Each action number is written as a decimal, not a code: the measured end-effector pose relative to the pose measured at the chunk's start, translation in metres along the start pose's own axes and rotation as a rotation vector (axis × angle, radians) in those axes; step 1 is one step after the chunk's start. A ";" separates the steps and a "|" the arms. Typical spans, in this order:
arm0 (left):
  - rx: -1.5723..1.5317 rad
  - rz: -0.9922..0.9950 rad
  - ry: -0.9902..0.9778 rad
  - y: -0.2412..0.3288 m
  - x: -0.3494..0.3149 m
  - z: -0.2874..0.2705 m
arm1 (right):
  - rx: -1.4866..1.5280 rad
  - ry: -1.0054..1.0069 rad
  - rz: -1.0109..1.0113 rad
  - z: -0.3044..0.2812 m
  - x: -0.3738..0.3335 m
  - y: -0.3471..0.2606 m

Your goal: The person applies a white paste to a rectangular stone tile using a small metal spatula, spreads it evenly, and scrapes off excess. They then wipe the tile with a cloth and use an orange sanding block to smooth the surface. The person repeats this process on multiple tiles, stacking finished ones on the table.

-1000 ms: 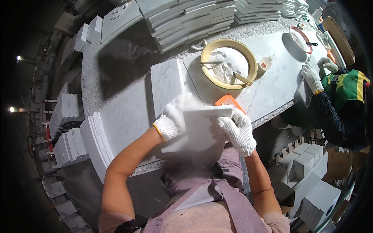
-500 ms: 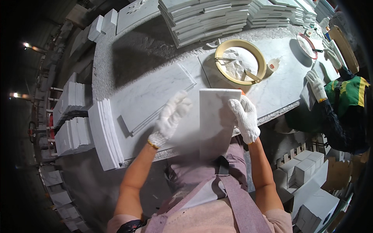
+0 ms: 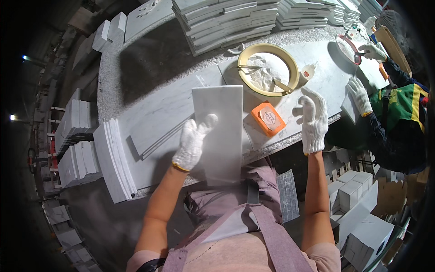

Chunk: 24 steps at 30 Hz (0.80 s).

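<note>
A pale marble tile (image 3: 224, 140) is tilted up at the table's near edge, in front of my lap. My gloved left hand (image 3: 191, 145) grips its left edge, thumb over the face; the other fingers are partly hidden. To the right, my gloved right hand (image 3: 313, 118) is raised, open, its fingers loosely bent and nothing in it. An orange hand pad (image 3: 268, 118) lies on the table between the tile and my right hand. Behind the pad stands a yellow-rimmed basin (image 3: 293, 68) of white powder, with two scraper-like tools in it.
More marble slabs (image 3: 158, 122) lie flat at left, beside upright slabs (image 3: 113, 158). Tall tile stacks (image 3: 226, 22) stand at the back. A small white bottle (image 3: 308, 71) is beside the basin. A co-worker in a green vest (image 3: 394, 109) works at far right. White blocks (image 3: 351, 192) sit below right.
The tile has shifted left and my left hand has closed on its edge. My right hand has left the tile, moving right. The orange pad now shows in full.
</note>
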<state>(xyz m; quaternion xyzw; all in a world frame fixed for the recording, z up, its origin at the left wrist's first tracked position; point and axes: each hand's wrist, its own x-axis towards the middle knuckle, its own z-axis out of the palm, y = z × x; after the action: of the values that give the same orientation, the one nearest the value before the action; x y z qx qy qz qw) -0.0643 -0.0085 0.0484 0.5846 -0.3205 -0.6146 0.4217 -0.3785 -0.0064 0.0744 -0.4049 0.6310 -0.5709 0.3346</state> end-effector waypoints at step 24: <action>0.197 0.100 0.049 -0.072 0.007 -0.023 | -0.554 -0.339 0.069 0.031 0.060 -0.002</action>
<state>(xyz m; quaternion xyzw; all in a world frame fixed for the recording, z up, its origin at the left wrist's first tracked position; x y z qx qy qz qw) -0.0514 0.0189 -0.0212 0.6214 -0.3978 -0.5438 0.3998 -0.3780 -0.0743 0.0746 -0.5481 0.7111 -0.2901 0.3312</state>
